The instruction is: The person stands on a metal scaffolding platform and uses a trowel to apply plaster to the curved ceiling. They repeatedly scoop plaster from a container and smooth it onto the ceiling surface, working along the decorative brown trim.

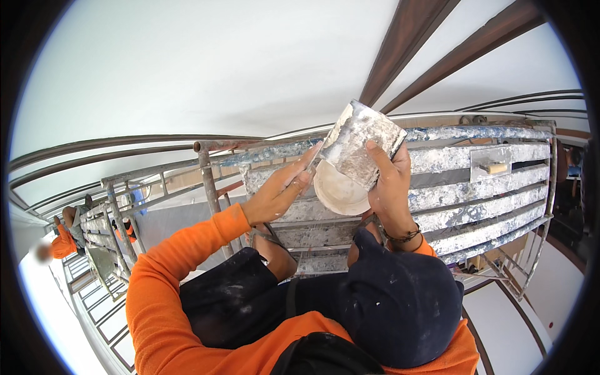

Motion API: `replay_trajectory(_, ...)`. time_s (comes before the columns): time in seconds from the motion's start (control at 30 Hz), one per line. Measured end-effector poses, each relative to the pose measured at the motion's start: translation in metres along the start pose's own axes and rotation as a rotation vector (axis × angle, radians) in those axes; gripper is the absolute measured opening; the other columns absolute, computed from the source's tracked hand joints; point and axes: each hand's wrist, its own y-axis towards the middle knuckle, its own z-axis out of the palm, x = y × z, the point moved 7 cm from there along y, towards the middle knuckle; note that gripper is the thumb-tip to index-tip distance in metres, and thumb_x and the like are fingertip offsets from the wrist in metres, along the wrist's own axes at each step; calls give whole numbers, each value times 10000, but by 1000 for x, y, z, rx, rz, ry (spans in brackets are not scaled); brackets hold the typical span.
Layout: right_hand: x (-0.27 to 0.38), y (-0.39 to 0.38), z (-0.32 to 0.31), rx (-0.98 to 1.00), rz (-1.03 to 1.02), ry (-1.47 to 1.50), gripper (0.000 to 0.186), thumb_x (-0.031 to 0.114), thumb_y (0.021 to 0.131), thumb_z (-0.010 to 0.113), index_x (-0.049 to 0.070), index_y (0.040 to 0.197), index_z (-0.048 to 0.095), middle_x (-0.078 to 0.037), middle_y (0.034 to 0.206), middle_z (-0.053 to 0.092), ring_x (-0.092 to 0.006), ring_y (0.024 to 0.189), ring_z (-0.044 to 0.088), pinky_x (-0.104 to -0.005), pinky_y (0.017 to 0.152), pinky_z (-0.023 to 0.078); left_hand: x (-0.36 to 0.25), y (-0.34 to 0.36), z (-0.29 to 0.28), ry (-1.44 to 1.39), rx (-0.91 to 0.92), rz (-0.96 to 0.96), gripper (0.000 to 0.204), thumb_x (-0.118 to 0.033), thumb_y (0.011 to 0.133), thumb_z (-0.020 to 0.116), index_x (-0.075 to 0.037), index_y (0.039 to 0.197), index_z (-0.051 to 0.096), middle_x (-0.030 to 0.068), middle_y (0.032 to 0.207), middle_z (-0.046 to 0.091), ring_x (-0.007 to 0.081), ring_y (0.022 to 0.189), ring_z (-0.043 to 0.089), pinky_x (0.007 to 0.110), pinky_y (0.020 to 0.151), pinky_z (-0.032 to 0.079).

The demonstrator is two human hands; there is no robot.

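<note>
My right hand (390,181) is closed round a rectangular, plaster-crusted plate (369,140), its thumb on the upper face. Below the plate's near edge shows a round, whitish bowl-like piece (340,190), smeared with the same plaster; the right fingers behind it are hidden. My left hand (281,190) is pinched on a thin flat scraper (310,167), seen nearly edge-on against the plate's left side. Both hands are held together above the scaffold planks, in front of my bent knees.
I squat on a paint-spattered slatted scaffold platform (437,164) with metal rails (209,181). A clear flat trowel with a yellowish handle (495,168) lies on its right part. The white wall (187,75) with dark brown trim rises ahead. Another person in orange (64,242) is at far left.
</note>
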Motion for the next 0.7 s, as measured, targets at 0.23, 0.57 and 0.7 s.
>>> replay_trajectory(0.23,0,-2,-8,-30,-109,-187,316,60,928,613,-21,1216,511,-81,1095,630,-119,975,590,-276,864,473,-7,3,-1,48,13,2,604,-347,1055,359,-47,1538,158,15,844,462,119,783,449,276,755,420)
replay_trajectory(0.57,14,-1,12,50,-71,-11,392,46,904,636,-23,1258,482,-100,1139,617,-160,1000,606,-298,895,482,9,0,-8,316,64,-40,567,-163,948,447,-40,1483,304,201,1165,521,307,1088,513,391,964,400)
replay_trajectory(0.7,-3,-8,17,-28,83,143,432,11,893,606,-7,1303,473,-146,1198,595,-249,1025,622,-393,882,530,53,-51,-12,430,108,40,566,-91,842,509,-35,1401,436,264,1363,494,376,1306,438,460,1104,327)
